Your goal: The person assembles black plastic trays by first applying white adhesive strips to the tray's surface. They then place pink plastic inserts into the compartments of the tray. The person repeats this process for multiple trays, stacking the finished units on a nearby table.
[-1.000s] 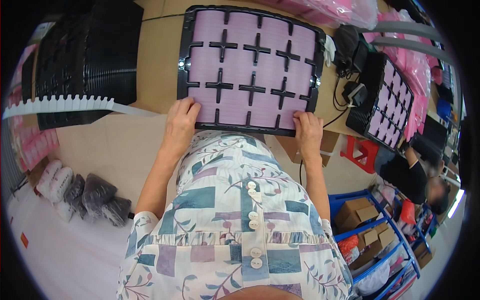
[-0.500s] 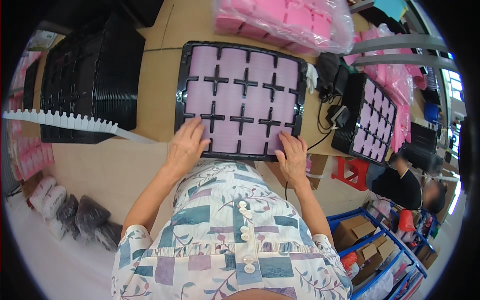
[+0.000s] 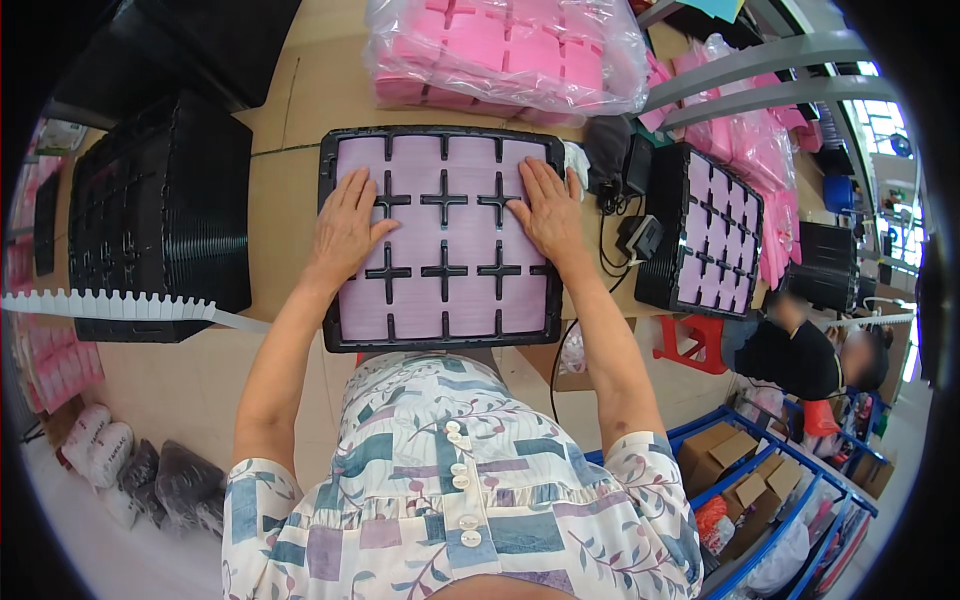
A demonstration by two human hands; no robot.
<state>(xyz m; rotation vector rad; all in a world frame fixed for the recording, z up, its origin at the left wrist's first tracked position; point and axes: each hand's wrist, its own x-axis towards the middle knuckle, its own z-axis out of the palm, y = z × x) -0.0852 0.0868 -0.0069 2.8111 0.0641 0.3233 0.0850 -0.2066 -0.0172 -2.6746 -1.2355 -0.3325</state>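
Note:
A black plastic tray (image 3: 443,347) lies on the table in front of me, divided by raised black crosses. A pale purple foam sheet (image 3: 417,318) fills it, with the crosses showing through its cut-outs. Over the left side, my left hand (image 3: 345,222) rests flat on the foam, thumb spread toward the middle. My right hand (image 3: 550,218) lies on the upper right part, fingers stretched out and reaching to the rim. Neither hand holds anything.
Stacked black trays (image 3: 160,220) stand at left. Another tray stack topped with purple foam (image 3: 720,215) is at right, beside a black power adapter (image 3: 640,237). Bagged pink foam (image 3: 510,50) lies behind. A red stool (image 3: 692,345) and blue rack (image 3: 760,480) are at right, near a seated person.
Both hands have moved from the tray's near part to farther up the foam, pressing flat on it. In the picture, the tray sits slightly lower and more to the left.

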